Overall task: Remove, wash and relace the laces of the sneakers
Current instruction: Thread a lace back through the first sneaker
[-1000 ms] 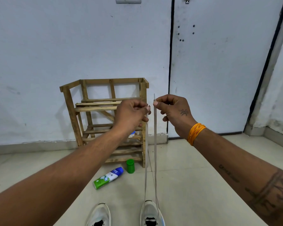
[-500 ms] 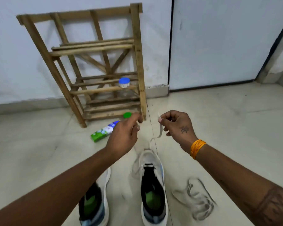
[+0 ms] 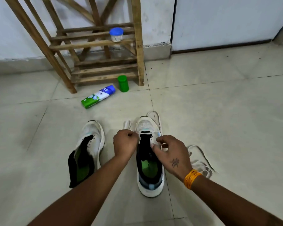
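Note:
Two white sneakers with black tongues and green insoles stand on the tiled floor. The right sneaker [image 3: 149,170] carries a white lace [image 3: 154,117] through its front eyelets, with loops lying past the toe. My left hand [image 3: 124,144] pinches one lace end at the shoe's left eyelet row. My right hand [image 3: 170,152] pinches the other end over the right eyelet row. The left sneaker [image 3: 88,149] stands unlaced, its tongue flopped open. A second loose white lace [image 3: 201,160] lies in a heap on the floor right of my right wrist.
A wooden shoe rack [image 3: 95,46] stands against the white wall, with a blue-lidded jar [image 3: 116,34] on a shelf. A green and blue bottle [image 3: 97,97] lies on the floor beside an upright green container [image 3: 123,83]. A closed door [image 3: 227,22] is at the back right.
Both hands have dropped from chest height, where they held the lace ends taut upward, down onto the right sneaker's eyelets. The lace now lies slack around the toe. My view has tilted down.

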Motion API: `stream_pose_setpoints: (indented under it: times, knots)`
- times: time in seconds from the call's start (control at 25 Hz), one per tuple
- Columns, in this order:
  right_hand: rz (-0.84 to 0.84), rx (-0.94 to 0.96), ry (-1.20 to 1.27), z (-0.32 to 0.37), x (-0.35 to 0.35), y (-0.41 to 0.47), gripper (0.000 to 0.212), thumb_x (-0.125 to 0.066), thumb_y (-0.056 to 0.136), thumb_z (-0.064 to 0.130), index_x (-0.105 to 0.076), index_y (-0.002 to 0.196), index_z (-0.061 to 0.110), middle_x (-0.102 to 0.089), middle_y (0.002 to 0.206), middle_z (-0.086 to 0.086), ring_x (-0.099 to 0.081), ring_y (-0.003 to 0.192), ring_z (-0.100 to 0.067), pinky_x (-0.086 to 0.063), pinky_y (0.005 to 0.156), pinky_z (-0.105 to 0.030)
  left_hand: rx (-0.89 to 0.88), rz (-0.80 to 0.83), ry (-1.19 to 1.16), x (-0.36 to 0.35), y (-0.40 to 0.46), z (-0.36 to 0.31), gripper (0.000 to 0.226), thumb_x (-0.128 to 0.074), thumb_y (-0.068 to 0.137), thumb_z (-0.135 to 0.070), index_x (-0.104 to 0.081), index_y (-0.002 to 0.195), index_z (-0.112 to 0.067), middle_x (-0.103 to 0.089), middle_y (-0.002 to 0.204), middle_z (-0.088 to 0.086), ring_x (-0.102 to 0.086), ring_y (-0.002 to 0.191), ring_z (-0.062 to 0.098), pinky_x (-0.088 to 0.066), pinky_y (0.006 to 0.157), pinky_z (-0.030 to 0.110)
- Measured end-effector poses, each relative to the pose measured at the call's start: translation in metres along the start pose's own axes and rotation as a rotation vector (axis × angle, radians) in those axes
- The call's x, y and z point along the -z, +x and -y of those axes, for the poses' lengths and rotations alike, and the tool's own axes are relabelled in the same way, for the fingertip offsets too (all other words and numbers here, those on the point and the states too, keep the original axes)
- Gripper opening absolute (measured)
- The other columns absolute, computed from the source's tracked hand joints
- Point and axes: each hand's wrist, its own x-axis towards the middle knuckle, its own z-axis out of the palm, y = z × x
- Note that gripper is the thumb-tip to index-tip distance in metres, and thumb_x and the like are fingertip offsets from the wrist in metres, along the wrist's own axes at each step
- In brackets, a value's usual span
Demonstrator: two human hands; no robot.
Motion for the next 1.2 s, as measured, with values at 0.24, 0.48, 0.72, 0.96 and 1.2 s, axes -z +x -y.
stream_pose_setpoints:
  times: [0.24, 0.48, 0.72, 0.96, 1.2]
  knots:
    - [0.009, 0.113, -0.082, -0.004, -0.011, -0.014, 0.057, -0.066, 0.079, 0.065, -0.068, 0.121, 0.026, -0.065, 0.113, 0.012, -0.064, 0.1, -0.009, -0.053, 0.084, -0.03, 0.273, -0.187, -0.322, -0.016, -0.007, 0.0, 0.036, -0.073, 0.079, -0.03, -0.064, 0.057, -0.002, -0.057, 0.049, 0.007, -0.055, 0.052, 0.029, -0.047, 0.055, 0.032]
    - [0.006, 0.16, -0.077, -0.011, -0.017, -0.017, 0.045, -0.065, 0.083, 0.046, -0.066, 0.122, 0.023, -0.063, 0.113, 0.008, -0.064, 0.1, -0.014, -0.055, 0.082, -0.035, 0.172, -0.168, -0.332, -0.022, -0.008, -0.001, 0.022, -0.079, 0.082, -0.035, -0.077, 0.067, -0.019, -0.071, 0.062, -0.007, -0.069, 0.066, 0.013, -0.054, 0.068, 0.026]
    - [-0.011, 0.175, -0.064, -0.012, -0.017, -0.02, 0.038, -0.06, 0.091, 0.039, -0.066, 0.123, 0.02, -0.063, 0.116, 0.005, -0.063, 0.101, -0.015, -0.055, 0.082, -0.033, 0.172, -0.158, -0.36, -0.028, 0.003, 0.001, 0.016, -0.082, 0.082, -0.025, -0.075, 0.07, -0.018, -0.073, 0.069, -0.006, -0.071, 0.072, 0.016, -0.059, 0.077, 0.032]
    - [-0.016, 0.202, -0.059, -0.017, -0.019, -0.021, 0.034, -0.061, 0.093, 0.032, -0.065, 0.124, 0.019, -0.063, 0.114, 0.003, -0.063, 0.1, -0.016, -0.054, 0.081, -0.033, 0.231, -0.177, -0.416, -0.03, 0.006, 0.003, 0.021, -0.068, 0.083, -0.034, -0.071, 0.069, -0.019, -0.074, 0.074, -0.001, -0.072, 0.075, 0.025, -0.06, 0.079, 0.043]
    - [-0.029, 0.214, -0.049, -0.019, -0.019, -0.02, 0.033, -0.062, 0.092, 0.03, -0.066, 0.123, 0.017, -0.063, 0.113, 0.002, -0.063, 0.1, -0.017, -0.055, 0.082, -0.034, 0.289, -0.169, -0.574, -0.035, 0.02, 0.023, 0.017, -0.062, 0.077, -0.039, -0.069, 0.071, -0.025, -0.074, 0.073, 0.0, -0.077, 0.071, 0.026, -0.063, 0.075, 0.054]
